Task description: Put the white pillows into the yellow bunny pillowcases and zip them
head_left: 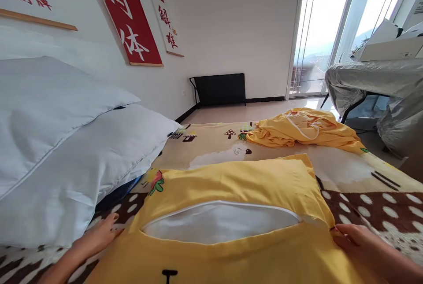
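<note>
A yellow pillowcase lies flat before me with a white pillow inside, showing through a long slit opening. A red flower with green leaves is printed at its upper left. My right hand is at the right edge of the case, its thumb and fingers pinching the yellow cloth. My left hand rests by the left edge, over the brown-spotted blanket, with its fingers apart and nothing held in them.
Two white pillows are stacked at the left. Crumpled yellow fabric lies at the far right of the patterned blanket. Beyond stand a black folded panel and a plastic-covered table.
</note>
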`<state>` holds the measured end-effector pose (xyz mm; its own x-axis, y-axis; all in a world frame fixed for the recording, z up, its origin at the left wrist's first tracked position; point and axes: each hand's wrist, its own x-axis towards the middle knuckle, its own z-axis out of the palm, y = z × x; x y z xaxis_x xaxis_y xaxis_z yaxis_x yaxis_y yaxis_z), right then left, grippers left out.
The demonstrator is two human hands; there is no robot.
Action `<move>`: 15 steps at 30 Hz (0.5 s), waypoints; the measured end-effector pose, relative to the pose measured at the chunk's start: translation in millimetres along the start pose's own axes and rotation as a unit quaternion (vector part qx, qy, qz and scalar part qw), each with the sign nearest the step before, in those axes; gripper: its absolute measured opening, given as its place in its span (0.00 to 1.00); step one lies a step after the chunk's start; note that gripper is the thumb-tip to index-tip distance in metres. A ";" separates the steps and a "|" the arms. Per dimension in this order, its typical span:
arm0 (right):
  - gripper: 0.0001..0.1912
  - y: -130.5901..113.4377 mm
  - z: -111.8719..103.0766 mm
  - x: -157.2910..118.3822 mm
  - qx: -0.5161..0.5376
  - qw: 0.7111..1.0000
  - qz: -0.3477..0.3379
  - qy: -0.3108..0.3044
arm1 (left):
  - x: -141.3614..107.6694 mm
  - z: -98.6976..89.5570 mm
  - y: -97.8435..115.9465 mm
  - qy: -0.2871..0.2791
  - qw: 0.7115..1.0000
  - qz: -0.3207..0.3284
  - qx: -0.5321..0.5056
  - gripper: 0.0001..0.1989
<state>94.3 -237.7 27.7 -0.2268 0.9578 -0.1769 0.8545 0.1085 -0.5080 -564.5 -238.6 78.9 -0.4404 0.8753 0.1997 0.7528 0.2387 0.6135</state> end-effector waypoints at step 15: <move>0.34 -161.7 -25.3 80.8 -0.114 0.941 -0.315 -0.043 | -134.6 149.8 287.2 -0.285 0.654 0.700 0.017 0.18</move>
<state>-50.3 -171.1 116.9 -0.7501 0.6608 0.0261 0.6144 0.7110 -0.3422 -215.8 -224.8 113.8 0.9399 0.2578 0.2239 0.2374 -0.9647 0.1142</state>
